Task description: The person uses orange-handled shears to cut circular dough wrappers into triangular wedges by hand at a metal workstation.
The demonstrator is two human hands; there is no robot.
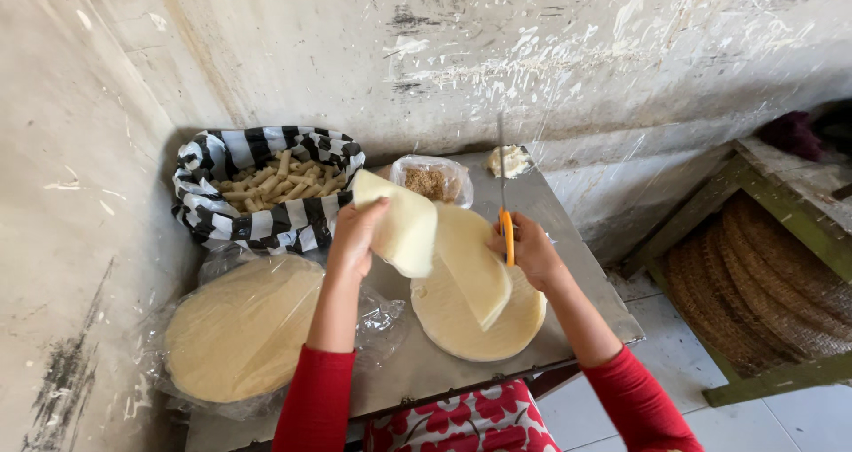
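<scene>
Above round wrapper stack point(475, 323) on bench point(577, 257): your left hand point(357, 235) grip pinches folded pale wrapper sheets point(404, 226); your right hand point(531, 250) grip closed around orange-handled knife point(504, 205), blade up.

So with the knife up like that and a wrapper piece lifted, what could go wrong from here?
The right hand holds the knife blade-up close to the left hand, so a slip might nick fingers. The cut wrapper piece is pinched by one edge and may tear or drop. The wrapper stack lies near the metal table's front edge and could slide off.
</scene>
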